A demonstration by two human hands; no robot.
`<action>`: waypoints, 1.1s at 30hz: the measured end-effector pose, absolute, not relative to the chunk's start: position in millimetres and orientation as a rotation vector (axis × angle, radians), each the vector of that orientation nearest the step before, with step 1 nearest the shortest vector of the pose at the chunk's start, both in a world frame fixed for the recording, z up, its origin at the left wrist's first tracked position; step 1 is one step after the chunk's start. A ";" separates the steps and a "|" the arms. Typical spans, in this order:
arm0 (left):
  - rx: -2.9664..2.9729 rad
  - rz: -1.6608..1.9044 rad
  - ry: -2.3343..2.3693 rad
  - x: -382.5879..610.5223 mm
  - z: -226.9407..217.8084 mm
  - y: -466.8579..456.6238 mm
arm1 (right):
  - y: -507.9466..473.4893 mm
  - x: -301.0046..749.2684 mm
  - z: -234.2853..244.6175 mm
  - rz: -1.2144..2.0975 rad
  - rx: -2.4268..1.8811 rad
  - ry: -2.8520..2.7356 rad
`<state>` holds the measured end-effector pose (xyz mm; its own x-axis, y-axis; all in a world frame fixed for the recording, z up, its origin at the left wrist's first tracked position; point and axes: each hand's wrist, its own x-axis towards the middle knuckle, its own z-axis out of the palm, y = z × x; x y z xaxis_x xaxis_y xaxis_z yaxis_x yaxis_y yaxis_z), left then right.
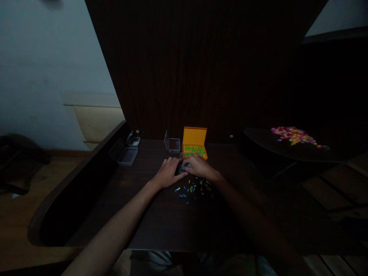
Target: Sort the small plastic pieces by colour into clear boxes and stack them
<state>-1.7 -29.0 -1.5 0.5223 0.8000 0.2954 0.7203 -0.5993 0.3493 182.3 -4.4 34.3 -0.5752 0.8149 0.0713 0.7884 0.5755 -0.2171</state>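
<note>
Both my hands rest on a dark wooden table (149,222), close together. My left hand (167,172) lies with fingers curled toward a small clear box (184,167) that holds blue pieces. My right hand (198,166) sits over the same box, fingers bent down at it; what they pinch is hidden. Just behind stands an open orange box (194,142) filled with green pieces. Loose small blue, yellow and dark pieces (191,189) are scattered in front of my hands.
A small clear box with dark red contents (173,144) stands left of the orange box. Two more clear boxes (128,153) sit at the table's left rim. A pile of pink and yellow pieces (293,135) lies on a dark surface at right.
</note>
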 end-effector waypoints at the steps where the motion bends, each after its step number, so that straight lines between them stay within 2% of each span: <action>1: 2.573 0.638 1.308 -1.6 -1.2 -29.1 | -5.1 183.7 35.2 0.244 -1.360 -2.615; 9: 2.570 0.636 1.323 -1.9 -0.4 -29.1 | -25.1 204.5 46.1 0.275 -1.315 -2.484; 18: 2.557 0.631 1.327 -1.8 1.2 -29.3 | -67.5 217.7 35.1 0.567 -1.078 -2.522; 33: 2.555 0.632 1.337 -1.8 2.3 -30.2 | -81.3 213.1 23.2 0.490 -1.307 -2.727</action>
<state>-1.8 -30.2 2.3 0.5028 0.8172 0.2818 0.7367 -0.5756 0.3548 213.1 -81.3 23.2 -0.6334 0.7710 -0.0667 0.7460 0.5854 -0.3174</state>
